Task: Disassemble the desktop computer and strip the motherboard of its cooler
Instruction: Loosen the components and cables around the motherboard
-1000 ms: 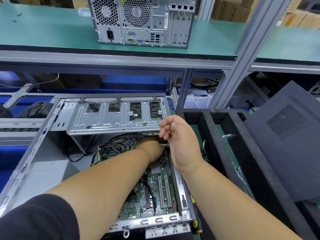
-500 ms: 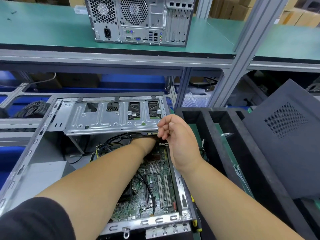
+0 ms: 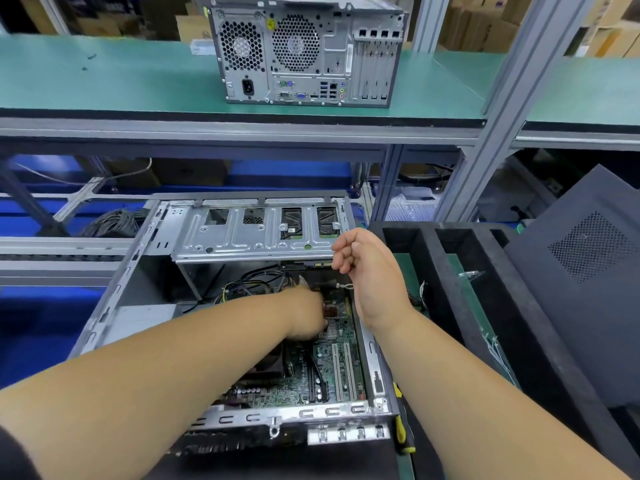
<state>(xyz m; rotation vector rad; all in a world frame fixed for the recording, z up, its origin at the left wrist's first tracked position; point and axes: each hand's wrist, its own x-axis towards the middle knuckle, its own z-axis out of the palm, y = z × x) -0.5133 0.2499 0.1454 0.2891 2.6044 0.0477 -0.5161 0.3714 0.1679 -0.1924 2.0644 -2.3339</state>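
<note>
Change: compared with a second earlier, the left hand [image 3: 306,315] had been drawn back a little from under the drive cage [image 3: 256,233], toward the near side of the motherboard [image 3: 332,368]; the right hand [image 3: 372,271] was kept at the cage's right corner.
Left grip: its fingers were hidden among the cables [image 3: 256,282]; whether anything was held could not be told.
Right grip: loosely curled, apparently with nothing grasped, though a small white tie [image 3: 344,286] was seen just below it.
Task thing: the motherboard was seated in the open case [image 3: 114,299], nearer the viewer than the cage; a dark part under the left forearm was judged to be the cooler, not yet removed.
Meaning: a cable connector was judged to be under release; stripping remained ahead.
</note>
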